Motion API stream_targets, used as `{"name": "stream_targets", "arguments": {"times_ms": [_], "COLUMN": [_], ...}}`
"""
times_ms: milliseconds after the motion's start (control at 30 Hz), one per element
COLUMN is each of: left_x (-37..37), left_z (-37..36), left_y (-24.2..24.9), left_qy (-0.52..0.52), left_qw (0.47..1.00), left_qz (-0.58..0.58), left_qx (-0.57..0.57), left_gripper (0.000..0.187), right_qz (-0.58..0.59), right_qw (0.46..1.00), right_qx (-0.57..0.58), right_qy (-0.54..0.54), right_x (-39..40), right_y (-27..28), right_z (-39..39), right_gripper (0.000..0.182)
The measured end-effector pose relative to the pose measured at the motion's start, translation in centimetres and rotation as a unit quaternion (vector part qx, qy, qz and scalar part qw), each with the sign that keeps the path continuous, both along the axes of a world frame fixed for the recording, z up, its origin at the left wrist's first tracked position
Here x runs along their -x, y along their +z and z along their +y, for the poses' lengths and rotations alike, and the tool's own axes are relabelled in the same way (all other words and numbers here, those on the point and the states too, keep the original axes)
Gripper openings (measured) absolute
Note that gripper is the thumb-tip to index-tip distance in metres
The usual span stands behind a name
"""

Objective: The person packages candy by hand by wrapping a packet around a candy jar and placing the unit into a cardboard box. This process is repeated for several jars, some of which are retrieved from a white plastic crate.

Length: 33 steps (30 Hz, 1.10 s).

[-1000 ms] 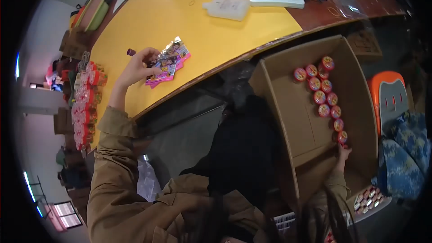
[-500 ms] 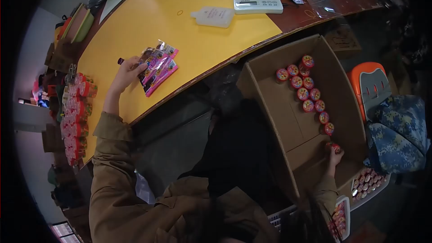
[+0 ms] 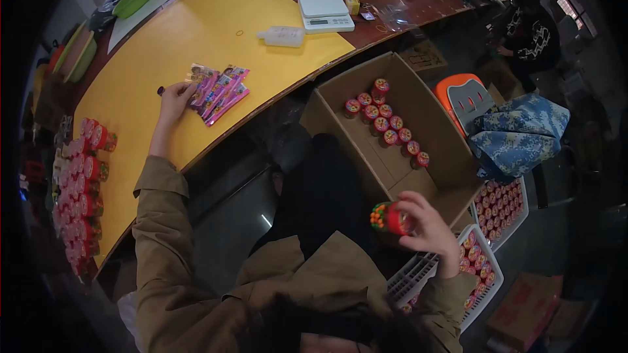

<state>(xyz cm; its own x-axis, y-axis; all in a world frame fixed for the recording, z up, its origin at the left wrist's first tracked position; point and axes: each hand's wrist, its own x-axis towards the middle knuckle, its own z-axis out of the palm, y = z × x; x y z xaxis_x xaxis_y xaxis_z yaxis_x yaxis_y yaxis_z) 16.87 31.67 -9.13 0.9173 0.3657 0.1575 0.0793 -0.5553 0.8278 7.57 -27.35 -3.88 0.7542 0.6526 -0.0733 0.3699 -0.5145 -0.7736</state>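
Observation:
My right hand (image 3: 428,230) grips a small clear jar of candy (image 3: 382,217) with a red lid, tipped on its side, green and orange pieces showing. It is over the near end of an open cardboard box (image 3: 418,80). Inside that box, several similar jars (image 3: 390,137) stand in a staggered line, lids up. On the yellow tabletop (image 3: 150,52), my left hand (image 3: 175,103) pinches the edge of a pink-purple packet (image 3: 204,80). More such packets (image 3: 226,95) lie fanned beside it. A small dark object (image 3: 161,91) juts out beside the left hand.
Stacked red-lidded jars (image 3: 82,199) line the table's left edge. A white scale (image 3: 326,12) and a plastic bottle (image 3: 282,36) lie farther back. White baskets of jars (image 3: 483,281) stand at my right, near an orange-backed chair (image 3: 461,101). Another person (image 3: 533,33) sits at far right.
My right hand has lifted the jar from the box's near end and brought it toward me. The packets by my left hand are spread wider. The camera view has shifted right.

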Motion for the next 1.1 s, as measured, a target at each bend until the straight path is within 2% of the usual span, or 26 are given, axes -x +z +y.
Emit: {"name": "stream_targets", "arguments": {"times_ms": [33, 100, 167, 200, 233, 267, 300, 367, 433, 467, 500, 533, 567, 600, 667, 700, 733, 767, 800, 833, 867, 900, 933, 1000, 1033, 1100], "left_x": [0.3, 0.1, 0.6, 1.7, 3.1, 4.6, 6.3, 9.7, 12.9, 13.9, 14.4, 15.1, 15.6, 15.9, 16.1, 16.0, 16.2, 16.5, 16.8, 17.1, 17.3, 17.4, 17.6, 17.9, 18.0, 18.4], "left_z": [0.3, 1.2, 3.4, 0.9, -1.8, -3.8, -6.2, -13.7, -20.1, -23.0, -25.3, -26.5, -27.5, -28.1, -28.6, -28.6, -28.6, -28.6, -28.9, -29.4, -29.7, -29.6, -29.7, -30.1, -30.3, -30.7], "left_y": [-0.1, -1.3, -2.5, -0.4, 1.6, 2.8, 3.4, 3.6, 1.8, -0.1, -1.7, -1.8, -1.3, -1.0, -1.5, -1.1, -0.3, 0.9, 1.9, 2.6, 2.8, 2.8, 2.9, 3.6, 4.2, 5.6], "left_qy": [0.007, 0.025, 0.053, 0.078, 0.100, 0.071, 0.038, -0.050, -0.182, -0.229, -0.271, -0.294, -0.272, -0.235, -0.229, -0.251, -0.268, -0.310, -0.309, -0.325, -0.330, -0.352, -0.356, -0.425, -0.427, -0.434], "left_qw": [1.000, 0.999, 0.998, 0.988, 0.959, 0.961, 0.960, 0.945, 0.877, 0.937, 0.950, 0.944, 0.941, 0.904, 0.916, 0.926, 0.933, 0.951, 0.951, 0.931, 0.882, 0.874, 0.873, 0.763, 0.761, 0.681], "left_qz": [-0.004, -0.003, -0.021, -0.122, -0.224, -0.200, -0.172, -0.118, 0.001, -0.064, -0.139, -0.131, -0.169, -0.211, -0.201, -0.194, -0.185, -0.022, -0.018, 0.042, 0.102, 0.128, 0.132, 0.118, 0.120, 0.165], "left_qx": [0.002, 0.023, -0.028, 0.058, 0.143, 0.179, 0.216, 0.300, 0.445, 0.257, 0.061, 0.072, -0.110, -0.290, -0.262, -0.206, -0.151, 0.000, -0.003, 0.161, 0.321, 0.308, 0.306, 0.474, 0.473, 0.567], "left_gripper": [0.023, 0.027, 0.024, 0.019, 0.016, 0.014, 0.014, 0.012, 0.010, 0.013, 0.016, 0.016, 0.017, 0.018, 0.010, 0.009, 0.009, 0.013, 0.013, 0.014, 0.016, 0.015, 0.015, 0.012, 0.012, 0.011], "right_qz": [-0.032, -0.032, -0.156, -0.161, -0.143, -0.120, -0.120, -0.076, 0.035, 0.075, 0.107, 0.138, 0.133, 0.144, 0.193, 0.195, 0.229, 0.261, 0.266, 0.268, 0.270, 0.269, 0.268, 0.216, 0.163, 0.151], "right_qw": [0.997, 0.998, 0.985, 0.984, 0.989, 0.985, 0.984, 0.924, 0.897, 0.880, 0.866, 0.849, 0.843, 0.827, 0.784, 0.782, 0.738, 0.687, 0.683, 0.679, 0.706, 0.732, 0.729, 0.801, 0.820, 0.832], "right_qx": [0.057, 0.045, 0.074, 0.074, -0.001, -0.076, -0.075, -0.295, -0.355, -0.388, -0.410, -0.433, -0.432, -0.462, -0.521, -0.522, -0.590, -0.654, -0.662, -0.664, -0.640, -0.615, -0.618, -0.539, -0.527, -0.513], "right_qy": [0.039, 0.039, 0.004, 0.009, -0.045, -0.101, -0.104, -0.230, -0.260, -0.262, -0.267, -0.271, -0.291, -0.287, -0.276, -0.279, -0.232, -0.182, -0.159, -0.163, -0.141, -0.118, -0.123, -0.147, -0.151, -0.146], "right_x": [1.2, 3.2, 4.2, 4.7, 5.2, 5.5, 5.6, 6.6, 7.0, 7.0, 6.9, 7.1, 7.4, 7.5, 8.5, 9.0, 9.4, 9.8, 10.4, 11.0, 11.6, 12.1, 12.8, 13.6, 13.7, 14.2], "right_y": [0.2, -0.8, -1.9, -2.3, -2.8, -3.5, -4.8, -8.0, -9.0, -9.8, -10.8, -11.5, -11.3, -10.8, -9.9, -9.3, -8.6, -7.7, -6.1, -5.0, -4.1, -3.8, -4.0, -3.8, -3.3, -3.0], "right_z": [1.9, 4.5, 5.5, 5.8, 5.9, 6.1, 6.6, 7.6, 8.2, 8.4, 8.6, 8.6, 8.2, 8.0, 7.1, 6.7, 6.5, 6.4, 6.4, 6.3, 6.1, 5.6, 4.8, 4.0, 4.1, 3.7], "right_gripper": [0.056, 0.057, 0.053, 0.053, 0.056, 0.059, 0.059, 0.070, 0.076, 0.074, 0.073, 0.073, 0.073, 0.073, 0.074, 0.074, 0.074, 0.076, 0.081, 0.081, 0.085, 0.089, 0.089, 0.092, 0.094, 0.089]}}
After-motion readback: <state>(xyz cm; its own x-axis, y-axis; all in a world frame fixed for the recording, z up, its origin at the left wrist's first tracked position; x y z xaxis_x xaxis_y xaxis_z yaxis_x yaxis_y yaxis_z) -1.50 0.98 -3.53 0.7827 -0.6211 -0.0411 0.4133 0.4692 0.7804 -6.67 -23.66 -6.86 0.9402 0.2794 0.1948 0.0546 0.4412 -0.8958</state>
